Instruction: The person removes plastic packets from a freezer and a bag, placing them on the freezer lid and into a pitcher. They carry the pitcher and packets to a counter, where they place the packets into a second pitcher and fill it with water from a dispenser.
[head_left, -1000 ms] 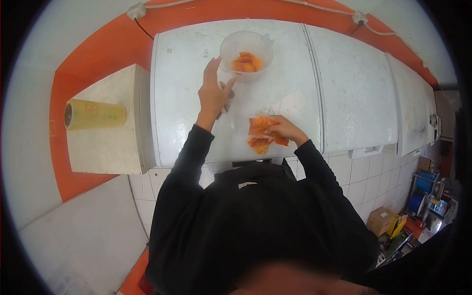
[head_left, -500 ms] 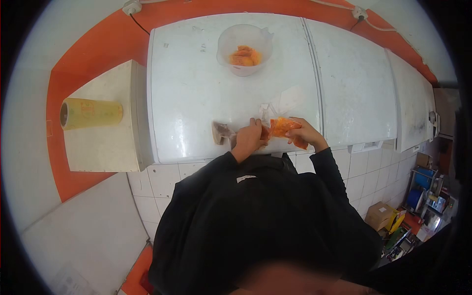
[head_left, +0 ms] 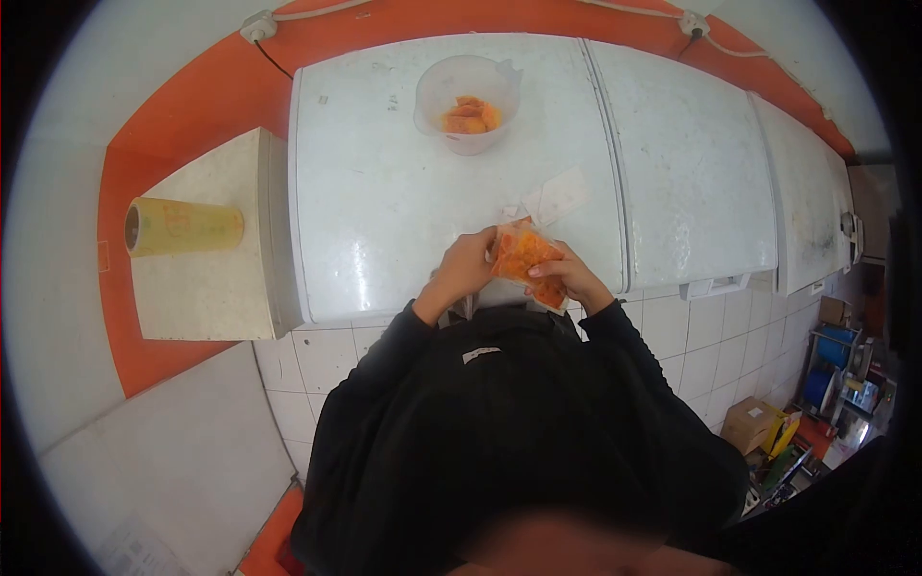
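A clear plastic bag of orange food pieces (head_left: 521, 252) is between my hands, close over the near edge of the white freezer top (head_left: 384, 211). My right hand (head_left: 578, 276) is closed around the bag's right side, thumb across its front. Fingers of my left hand (head_left: 468, 263) pinch its upper left edge. Just beyond the bag lie white paper slips (head_left: 557, 195). Farther back, a translucent plastic tub (head_left: 432, 101) holds more orange pieces (head_left: 469, 115).
On a cream-coloured box (head_left: 192, 298) to the left lies a yellowish roll of plastic film (head_left: 187, 228). More white chest tops (head_left: 691, 173) continue to the right. A cardboard box (head_left: 747, 424) and shelves with assorted goods stand at the lower right, on the tiled floor.
My left hand has moved up and left to the bag's edge. My right hand has brought the bag left and turned it more upright. The dark packet at left is now mostly hidden.
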`<action>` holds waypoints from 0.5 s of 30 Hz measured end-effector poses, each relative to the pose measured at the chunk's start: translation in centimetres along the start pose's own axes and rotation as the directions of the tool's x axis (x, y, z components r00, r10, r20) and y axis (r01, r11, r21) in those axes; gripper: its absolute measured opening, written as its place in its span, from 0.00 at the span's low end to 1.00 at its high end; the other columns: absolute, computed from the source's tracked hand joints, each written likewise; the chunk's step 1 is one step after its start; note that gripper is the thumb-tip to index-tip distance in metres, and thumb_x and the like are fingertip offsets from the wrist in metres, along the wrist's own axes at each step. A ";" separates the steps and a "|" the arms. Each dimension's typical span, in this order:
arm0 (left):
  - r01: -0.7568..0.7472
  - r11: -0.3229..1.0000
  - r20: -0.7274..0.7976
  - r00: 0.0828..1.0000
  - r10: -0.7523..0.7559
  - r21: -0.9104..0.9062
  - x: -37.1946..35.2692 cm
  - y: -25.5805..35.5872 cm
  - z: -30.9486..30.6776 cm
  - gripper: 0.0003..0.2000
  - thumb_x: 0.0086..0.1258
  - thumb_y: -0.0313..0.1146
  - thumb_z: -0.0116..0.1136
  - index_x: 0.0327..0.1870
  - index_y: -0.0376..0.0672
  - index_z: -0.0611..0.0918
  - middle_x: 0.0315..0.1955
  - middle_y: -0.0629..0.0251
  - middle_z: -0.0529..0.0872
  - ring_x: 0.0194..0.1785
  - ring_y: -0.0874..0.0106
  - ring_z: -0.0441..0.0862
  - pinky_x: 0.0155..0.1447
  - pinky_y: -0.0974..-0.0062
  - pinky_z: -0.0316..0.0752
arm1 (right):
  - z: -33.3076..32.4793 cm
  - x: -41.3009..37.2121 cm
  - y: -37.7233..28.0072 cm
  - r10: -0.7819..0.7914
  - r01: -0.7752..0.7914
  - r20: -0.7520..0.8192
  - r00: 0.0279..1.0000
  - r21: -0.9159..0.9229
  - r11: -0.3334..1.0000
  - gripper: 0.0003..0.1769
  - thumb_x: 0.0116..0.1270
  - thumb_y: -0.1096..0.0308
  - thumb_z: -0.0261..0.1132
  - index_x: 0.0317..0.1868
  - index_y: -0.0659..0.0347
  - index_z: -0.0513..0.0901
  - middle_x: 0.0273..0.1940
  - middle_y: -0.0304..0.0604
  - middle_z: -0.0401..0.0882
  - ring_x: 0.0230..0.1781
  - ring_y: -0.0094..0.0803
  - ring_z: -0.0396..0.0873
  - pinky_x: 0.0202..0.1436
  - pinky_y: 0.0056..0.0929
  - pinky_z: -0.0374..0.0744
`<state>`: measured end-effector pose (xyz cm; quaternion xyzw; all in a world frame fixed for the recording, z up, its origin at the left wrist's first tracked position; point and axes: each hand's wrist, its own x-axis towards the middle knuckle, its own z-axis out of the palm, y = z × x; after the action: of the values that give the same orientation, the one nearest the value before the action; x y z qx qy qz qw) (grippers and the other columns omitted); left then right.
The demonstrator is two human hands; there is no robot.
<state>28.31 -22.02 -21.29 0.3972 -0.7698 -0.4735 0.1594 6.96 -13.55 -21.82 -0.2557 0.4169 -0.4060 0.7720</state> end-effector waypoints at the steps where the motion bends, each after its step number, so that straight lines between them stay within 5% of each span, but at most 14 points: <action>1: -0.007 1.000 0.010 1.000 0.007 -0.013 0.0 1.0 -0.8 0.18 0.61 0.40 0.68 0.50 0.42 0.82 0.32 0.56 0.87 0.40 0.54 0.86 0.43 0.60 0.78 | 0.1 0.4 -0.2 -0.020 0.020 0.005 1.000 0.023 1.000 0.29 0.58 0.73 0.68 0.61 0.68 0.75 0.48 0.43 0.81 0.44 0.29 0.82 0.42 0.33 0.87; 3: -0.020 0.999 0.030 0.999 0.022 -0.040 0.0 3.1 -2.6 0.19 0.60 0.37 0.69 0.52 0.43 0.82 0.31 0.57 0.87 0.40 0.55 0.86 0.43 0.61 0.78 | 0.3 0.8 -1.1 -0.065 0.066 -0.016 0.998 0.045 0.997 0.28 0.58 0.72 0.68 0.60 0.68 0.75 0.47 0.42 0.81 0.43 0.30 0.82 0.40 0.34 0.87; 6: -0.124 0.986 -0.029 0.992 0.122 -0.113 0.5 3.4 -4.9 0.27 0.60 0.33 0.70 0.62 0.44 0.78 0.28 0.64 0.86 0.25 0.69 0.81 0.33 0.71 0.76 | 1.4 0.0 -4.2 -0.142 0.144 -0.076 0.987 0.026 0.989 0.27 0.57 0.72 0.68 0.59 0.68 0.76 0.45 0.42 0.81 0.41 0.30 0.83 0.39 0.35 0.87; 9: -0.032 0.997 -0.327 0.945 0.007 -0.072 1.9 2.9 -7.4 0.28 0.61 0.34 0.71 0.64 0.48 0.77 0.24 0.69 0.83 0.22 0.77 0.77 0.29 0.74 0.74 | 0.4 -0.7 -5.8 -0.209 0.206 -0.107 0.972 -0.032 0.978 0.27 0.57 0.72 0.68 0.58 0.69 0.76 0.43 0.43 0.81 0.38 0.31 0.83 0.38 0.34 0.87; 12: -0.021 0.994 -0.510 0.857 0.072 0.105 4.6 0.3 -8.8 0.29 0.62 0.39 0.71 0.66 0.52 0.76 0.25 0.69 0.84 0.25 0.71 0.81 0.31 0.71 0.74 | -0.4 -1.8 -6.5 -0.251 0.245 -0.164 0.954 -0.057 0.968 0.27 0.57 0.73 0.68 0.58 0.70 0.75 0.43 0.44 0.81 0.38 0.32 0.84 0.37 0.33 0.87; 15: 0.078 0.965 -0.525 0.849 0.068 0.252 7.7 -1.9 -9.0 0.25 0.61 0.42 0.72 0.60 0.52 0.79 0.27 0.67 0.86 0.30 0.66 0.84 0.34 0.69 0.76 | 0.3 -3.3 -6.7 -0.308 0.306 -0.266 0.913 -0.052 0.951 0.26 0.57 0.74 0.66 0.57 0.72 0.75 0.43 0.46 0.81 0.34 0.34 0.84 0.36 0.33 0.86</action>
<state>29.90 -33.74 -19.40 0.5316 -0.7510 -0.2397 0.3097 3.40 -14.40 -15.28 -0.2635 0.4751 -0.5514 0.6331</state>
